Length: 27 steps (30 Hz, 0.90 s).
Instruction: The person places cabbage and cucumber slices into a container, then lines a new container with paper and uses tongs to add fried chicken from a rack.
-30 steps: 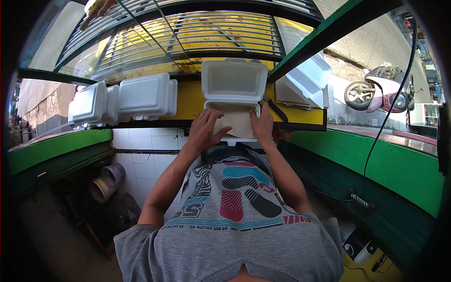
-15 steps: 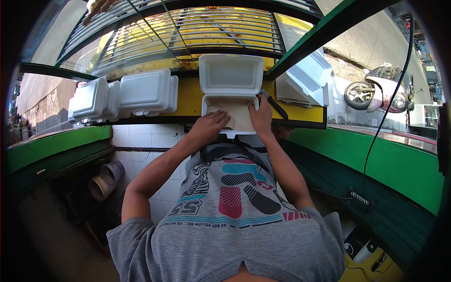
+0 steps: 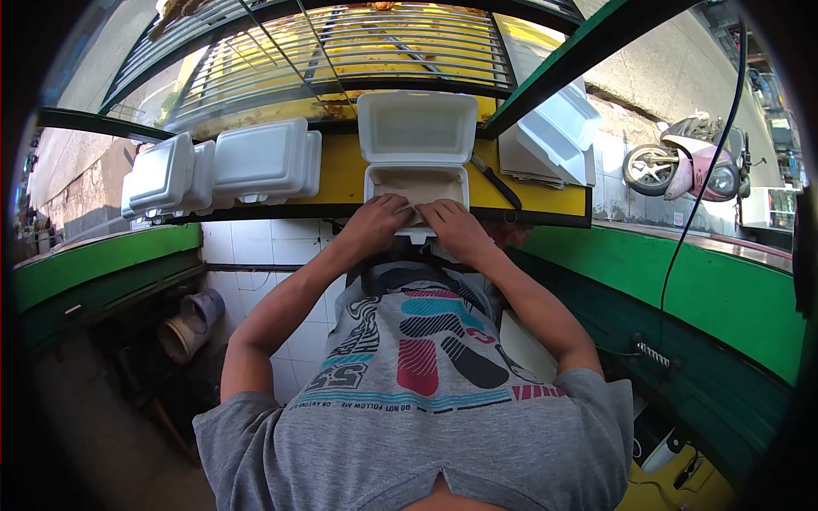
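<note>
The fingers of the left hand and the right hand bend down over the near part of a smooth brown paper sheet, fingertips close together; whether they pinch or only press it cannot be told, as the tips and the sheet's near edge are hidden. The sheet lies directly under and beyond them, inside an open white foam box, rectangular with rounded corners, its lid raised past the fingers. Right of the fingers, a black-handled knife lies on the yellow counter, its blade partly hidden. Well left stand closed white foam boxes, overlapping; farther right, pale flat sheets lie partly covered by bluish-white foam containers.
</note>
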### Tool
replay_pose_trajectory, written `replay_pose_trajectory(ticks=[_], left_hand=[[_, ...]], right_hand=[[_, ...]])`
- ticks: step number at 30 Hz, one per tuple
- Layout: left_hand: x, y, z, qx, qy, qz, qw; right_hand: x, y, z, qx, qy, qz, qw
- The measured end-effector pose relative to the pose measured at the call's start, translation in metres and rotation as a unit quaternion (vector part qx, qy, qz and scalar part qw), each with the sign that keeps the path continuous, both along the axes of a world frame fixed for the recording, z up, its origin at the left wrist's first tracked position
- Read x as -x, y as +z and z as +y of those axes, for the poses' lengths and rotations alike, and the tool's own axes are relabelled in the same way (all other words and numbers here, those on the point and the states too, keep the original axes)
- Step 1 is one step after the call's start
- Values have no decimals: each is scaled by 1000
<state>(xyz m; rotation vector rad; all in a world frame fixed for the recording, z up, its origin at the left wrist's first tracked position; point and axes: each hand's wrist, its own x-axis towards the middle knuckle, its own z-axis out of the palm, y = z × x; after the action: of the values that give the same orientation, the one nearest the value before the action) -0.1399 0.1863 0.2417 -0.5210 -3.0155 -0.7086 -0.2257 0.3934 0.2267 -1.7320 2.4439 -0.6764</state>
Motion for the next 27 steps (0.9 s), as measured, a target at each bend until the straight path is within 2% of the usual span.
replay_pose_trajectory(ticks=[3,6,13,15,22,24,27], left_hand=[[0,-5,-3,-36,2,-28,999],[-3,-12,-6,-5,-18,1,1000],[0,-6,-11,-6,-14,17,1000],[-2,-5,-12,-3,-23,18,1000],[-2,-12,-12,20,-21,79,996],[-2,-8,-11,23,-27,103,994],[-4,-1,-14,58,-16,86,994]], right_hand=[[5,5,7,-48,10,3,999],[-5,9,2,-15,-30,56,998],[-1,12,6,-53,-39,82,994],[-2,14,7,-46,-41,151,987],[1,7,15,-50,-79,180,979],[5,1,21,-33,-26,169,985],[14,-11,28,6,-10,188,982]])
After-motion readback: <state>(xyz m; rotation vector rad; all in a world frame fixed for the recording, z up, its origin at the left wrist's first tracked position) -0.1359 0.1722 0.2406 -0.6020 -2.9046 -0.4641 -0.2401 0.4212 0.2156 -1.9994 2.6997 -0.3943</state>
